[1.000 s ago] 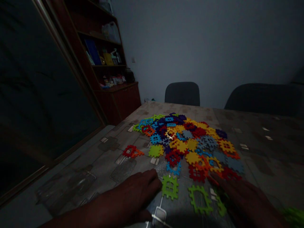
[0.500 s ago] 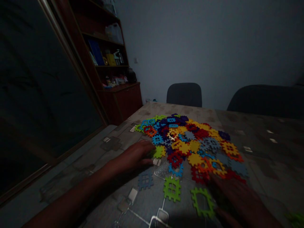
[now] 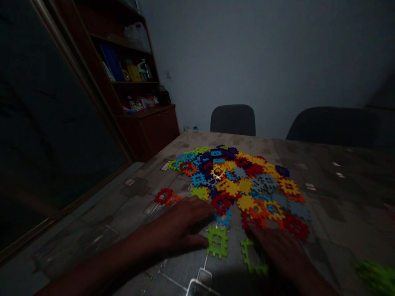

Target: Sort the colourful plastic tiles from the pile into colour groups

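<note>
My left hand is low over the table with its fingers stretched out and its thumb apart. The thumb tip is at the left edge of a green window-shaped interlocking tile; touching or just above, I cannot tell. Under the fingertips, a light-blue tile and a red tile lie close by. My right hand, fingers extended, covers the right side of a green open-frame tile. Beyond both hands spreads a heap of toothed plastic tiles in yellow, red, blue, grey and purple.
A red tile and an orange tile lie left of the heap. Bright green pieces are at the lower right. Two grey chairs stand behind the patterned table. A shelf cabinet is at the back left.
My left hand has moved right and nearer, now hiding the grey window tile's spot. Red and orange tiles have come into sight left of the heap. My right hand has shifted left over the green frame.
</note>
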{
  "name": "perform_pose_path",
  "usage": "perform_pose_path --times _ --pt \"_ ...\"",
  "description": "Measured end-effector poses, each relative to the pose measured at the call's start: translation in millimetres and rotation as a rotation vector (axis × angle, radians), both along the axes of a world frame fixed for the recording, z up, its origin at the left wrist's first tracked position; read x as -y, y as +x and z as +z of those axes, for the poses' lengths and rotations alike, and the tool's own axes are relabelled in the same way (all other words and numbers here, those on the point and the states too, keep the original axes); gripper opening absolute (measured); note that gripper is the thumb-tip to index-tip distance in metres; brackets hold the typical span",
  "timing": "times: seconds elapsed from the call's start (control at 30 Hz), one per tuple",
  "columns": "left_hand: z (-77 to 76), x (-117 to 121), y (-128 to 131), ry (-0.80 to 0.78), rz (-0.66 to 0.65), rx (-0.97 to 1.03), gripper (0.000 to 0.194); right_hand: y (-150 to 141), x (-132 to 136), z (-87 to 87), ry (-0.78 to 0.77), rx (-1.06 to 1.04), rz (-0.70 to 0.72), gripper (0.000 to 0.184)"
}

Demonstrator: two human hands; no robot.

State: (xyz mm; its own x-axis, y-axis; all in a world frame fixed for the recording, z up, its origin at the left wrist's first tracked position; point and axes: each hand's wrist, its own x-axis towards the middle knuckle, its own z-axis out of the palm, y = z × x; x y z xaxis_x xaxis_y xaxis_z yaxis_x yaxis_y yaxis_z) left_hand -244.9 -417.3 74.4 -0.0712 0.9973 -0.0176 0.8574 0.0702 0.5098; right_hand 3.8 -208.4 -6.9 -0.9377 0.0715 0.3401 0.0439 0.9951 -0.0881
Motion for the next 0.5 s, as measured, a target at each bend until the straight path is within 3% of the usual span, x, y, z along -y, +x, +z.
perform_pose_path --times 0.2,0.5 --pt "-2.2 -2.7 23.3 -0.085 -0.068 -0.014 0.069 -8.9 5.0 -16.3 0.011 0.023 -0.031 0.105" --pt "-5.4 -8.8 29.5 -0.121 -0.042 -0.077 0.075 -8.7 4.2 -12.8 -0.043 0.029 -0.007 0.127"
